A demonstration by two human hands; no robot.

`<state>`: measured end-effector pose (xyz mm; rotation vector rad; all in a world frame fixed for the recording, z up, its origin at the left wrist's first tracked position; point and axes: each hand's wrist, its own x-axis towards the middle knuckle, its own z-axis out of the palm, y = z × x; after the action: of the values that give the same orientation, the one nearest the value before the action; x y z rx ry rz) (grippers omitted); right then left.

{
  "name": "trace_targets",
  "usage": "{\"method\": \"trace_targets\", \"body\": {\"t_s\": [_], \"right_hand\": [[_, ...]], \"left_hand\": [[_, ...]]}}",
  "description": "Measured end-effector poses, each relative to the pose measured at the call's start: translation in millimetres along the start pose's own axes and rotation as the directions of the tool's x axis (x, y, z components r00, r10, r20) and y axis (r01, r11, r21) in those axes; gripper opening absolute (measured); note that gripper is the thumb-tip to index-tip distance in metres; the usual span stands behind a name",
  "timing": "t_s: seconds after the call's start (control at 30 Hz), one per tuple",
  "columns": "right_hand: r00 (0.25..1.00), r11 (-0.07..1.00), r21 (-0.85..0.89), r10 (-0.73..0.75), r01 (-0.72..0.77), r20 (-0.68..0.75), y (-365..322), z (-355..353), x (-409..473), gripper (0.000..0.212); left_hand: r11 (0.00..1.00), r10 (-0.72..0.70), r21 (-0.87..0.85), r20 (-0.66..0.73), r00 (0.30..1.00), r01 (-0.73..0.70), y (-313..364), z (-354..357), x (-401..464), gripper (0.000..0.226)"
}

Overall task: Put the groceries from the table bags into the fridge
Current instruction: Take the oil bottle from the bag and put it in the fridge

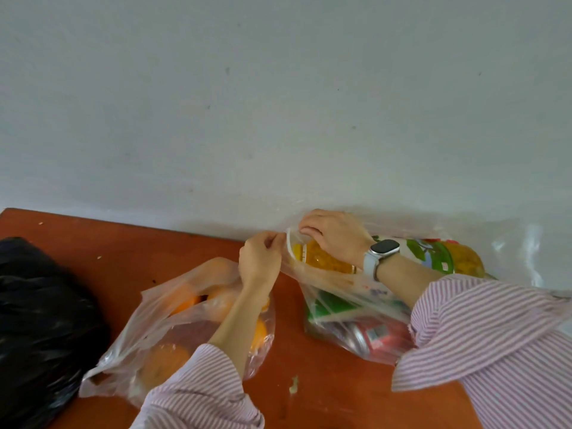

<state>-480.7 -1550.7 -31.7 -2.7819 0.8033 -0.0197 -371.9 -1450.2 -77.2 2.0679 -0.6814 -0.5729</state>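
A clear plastic bag [343, 317] lies at the right of the brown table [130, 243], holding an orange juice bottle [322, 258], a green pack and a red pack. My left hand [261, 258] pinches the bag's mouth edge. My right hand [334, 233], with a watch on its wrist, reaches into the bag and grips the top of the juice bottle. A second clear bag [173, 329] with several oranges sits under my left forearm.
A black plastic bag [40, 329] fills the table's left side. A pale wall [278, 103] stands right behind the table. Small crumbs lie on the tabletop near the front.
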Motion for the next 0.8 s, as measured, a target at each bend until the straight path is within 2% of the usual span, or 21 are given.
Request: {"method": "trace_targets", "body": {"t_s": [0.1,0.2,0.27,0.33,0.4,0.43,0.53,0.6,0.67,0.73,0.8], "right_hand": [[0.999,0.998,-0.045,0.041,-0.04,0.01,0.7,0.5,0.7,0.031],[1.0,0.996,-0.084,-0.008,0.008,0.0,3.2,2.0,-8.3,0.033],[1.0,0.997,-0.079,-0.002,0.001,-0.003,6.5,3.9,-19.4,0.034],[1.0,0.998,-0.061,0.019,-0.018,0.016,6.5,4.6,-28.8,0.036],[0.999,0.998,-0.065,0.023,-0.02,0.047,5.6,5.0,-35.3,0.039],[0.997,0.997,-0.079,0.031,-0.026,0.064,4.7,5.0,-37.8,0.042],[0.995,0.991,-0.113,0.08,-0.072,0.067,4.5,1.6,-44.6,0.048],[0.99,0.981,-0.165,0.115,-0.101,0.077,5.8,-1.3,-51.9,0.052],[0.986,0.964,-0.249,0.127,-0.098,0.105,9.1,-5.3,-60.8,0.055],[0.992,0.937,-0.346,0.088,-0.052,0.089,10.0,-11.4,-70.7,0.058],[1.0,0.913,-0.408,0.017,-0.006,0.023,10.0,-17.7,-80.4,0.054]], "left_hand": [[0.993,-0.033,0.113,0.053,0.998,0.027,-1.1,2.3,8.5,0.021],[0.962,-0.045,0.274,0.128,0.991,0.008,-11.2,1.8,8.7,0.02],[0.974,-0.04,0.226,0.127,0.991,0.011,-16.1,2.6,3.5,0.018],[0.991,0.045,0.124,0.013,0.999,-0.046,-15.2,1.0,-5.0,0.023],[0.988,0.153,0.03,-0.093,0.984,-0.151,-11.7,-2.2,-17.5,0.031],[0.976,0.218,0.021,-0.094,0.971,-0.217,-12.4,-2.0,-24.8,0.035],[0.946,0.306,0.078,0.099,0.947,-0.314,-26.8,4.4,-50.3,0.048],[0.911,0.283,0.229,0.258,0.924,-0.343,-41.6,10.5,-59.7,0.05],[0.817,0.284,0.397,0.354,0.891,-0.418,-52.2,17.2,-62.6,0.041],[0.788,0.269,0.468,0.323,0.907,-0.4,-50.0,17.3,-63.0,0.031],[0.823,0.304,0.446,0.178,0.936,-0.352,-41.6,14.4,-63.2,0.025]]}}
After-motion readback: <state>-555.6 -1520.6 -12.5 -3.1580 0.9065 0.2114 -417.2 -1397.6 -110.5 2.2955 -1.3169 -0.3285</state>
